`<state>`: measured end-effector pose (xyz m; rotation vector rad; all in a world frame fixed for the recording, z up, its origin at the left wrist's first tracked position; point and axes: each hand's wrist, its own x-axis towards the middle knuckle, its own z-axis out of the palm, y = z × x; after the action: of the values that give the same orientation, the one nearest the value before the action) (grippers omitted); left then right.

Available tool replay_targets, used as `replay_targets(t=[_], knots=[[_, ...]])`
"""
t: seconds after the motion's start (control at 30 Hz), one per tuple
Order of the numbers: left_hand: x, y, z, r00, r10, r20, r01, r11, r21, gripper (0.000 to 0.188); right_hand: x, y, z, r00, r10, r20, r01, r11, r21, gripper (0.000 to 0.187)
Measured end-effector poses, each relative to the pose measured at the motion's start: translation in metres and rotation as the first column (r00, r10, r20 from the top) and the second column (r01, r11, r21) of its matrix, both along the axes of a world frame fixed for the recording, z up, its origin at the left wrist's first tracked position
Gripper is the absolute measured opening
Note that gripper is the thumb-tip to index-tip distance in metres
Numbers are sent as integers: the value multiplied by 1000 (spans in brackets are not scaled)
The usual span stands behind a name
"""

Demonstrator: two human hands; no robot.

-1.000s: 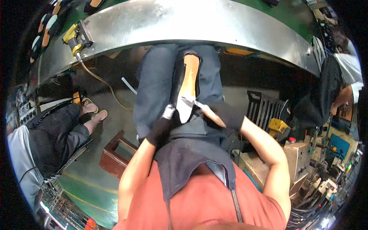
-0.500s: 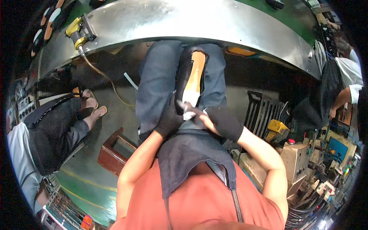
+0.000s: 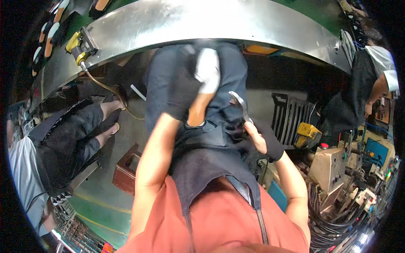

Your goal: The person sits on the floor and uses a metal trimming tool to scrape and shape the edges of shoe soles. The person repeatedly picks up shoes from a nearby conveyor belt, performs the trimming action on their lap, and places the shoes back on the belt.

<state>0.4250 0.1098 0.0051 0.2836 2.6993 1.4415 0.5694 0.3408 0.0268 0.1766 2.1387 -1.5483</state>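
Observation:
A dark shoe lies sole up between my thighs, its sole [image 3: 201, 102] tan at the near end and white at the far end. My left hand [image 3: 182, 86], in a dark glove with bare fingertips, is closed on the shoe's left side and blurred by motion. To the right of the shoe, my right hand [image 3: 265, 138], gloved the same way, is closed around a metal hand tool [image 3: 239, 102] with a curved, shiny head. The tool's exact kind cannot be made out, and its head is apart from the shoe.
A metal-topped bench [image 3: 168, 23] crosses beyond my knees, with a yellow air tool [image 3: 78, 48] and its hose at left. Several shoes [image 3: 51, 36] stand farther off. A brown wooden stool [image 3: 125, 170] is at left, machinery [image 3: 327, 168] at right. One person sits on each side.
The shoe has been turned end for end, so its white end now points away from me. My left hand moved forward along it; my right hand drew away rightward with the tool.

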Motion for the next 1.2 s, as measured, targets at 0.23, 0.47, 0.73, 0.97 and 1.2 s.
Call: replay_targets(t=[0.23, 0.47, 0.73, 0.97, 1.2], knots=[[59, -15, -98, 749, -309, 586, -256, 681, 687, 61, -17, 19, -44, 979, 70, 189, -48, 992, -118, 36], [94, 2, -96, 978, -103, 182, 66, 978, 199, 75, -77, -28, -10, 774, 632, 36, -497, 572, 653, 44], [53, 17, -90, 899, -153, 411, -163, 754, 637, 63, -92, 16, -32, 602, 416, 681, -278, 909, -310, 53], [22, 34, -116, 999, -28, -22, 30, 989, 146, 61, -98, -14, 22, 564, 823, -72, -456, 383, 803, 21], [14, -5, -117, 940, -219, 262, 130, 939, 317, 60, -79, -17, -48, 646, 619, -447, -582, 778, 236, 29]])
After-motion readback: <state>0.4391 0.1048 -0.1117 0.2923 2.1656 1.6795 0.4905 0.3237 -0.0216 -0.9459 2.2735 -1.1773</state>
